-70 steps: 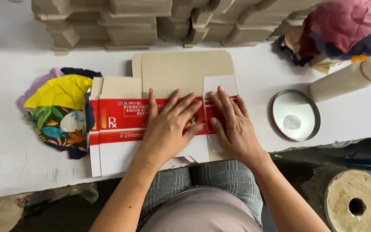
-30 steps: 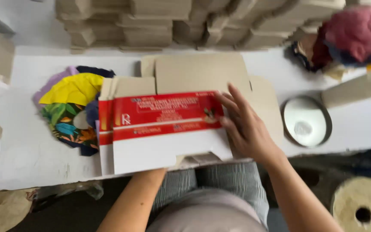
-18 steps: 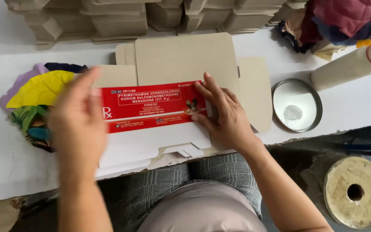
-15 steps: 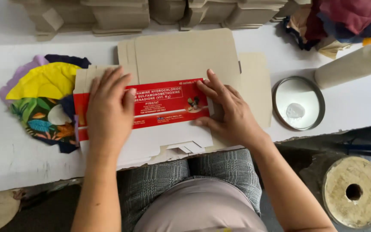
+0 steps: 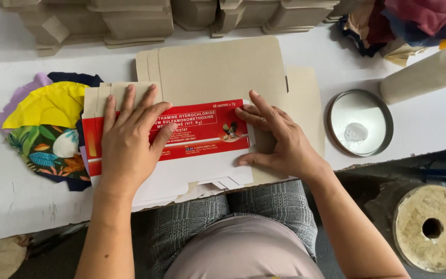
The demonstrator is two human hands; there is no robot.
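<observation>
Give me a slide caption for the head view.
Both hands, left hand and right hand, press a flattened red-and-white cardboard carton on a white table.

The flat carton (image 5: 197, 134) is red with a white lower band, its flaps plain brown board. At nine o'clock lie fabric scraps (image 5: 42, 129): yellow, lilac, navy, one leaf-printed (greens and orange). The tabletop (image 5: 6, 201) is white; the trousers (image 5: 192, 222) are grey check.

White surface (image 5: 429, 129). Stacked folded cardboard boxes (image 5: 130, 20) along the far edge. Pile of coloured cloth scraps (image 5: 42, 129) at left. Heap of fabric (image 5: 414, 20) at far right. Round metal lid (image 5: 360, 123) with white paste. Cardboard tube (image 5: 424, 75) just beyond the lid. Round spool (image 5: 432, 227) below the surface edge.
</observation>
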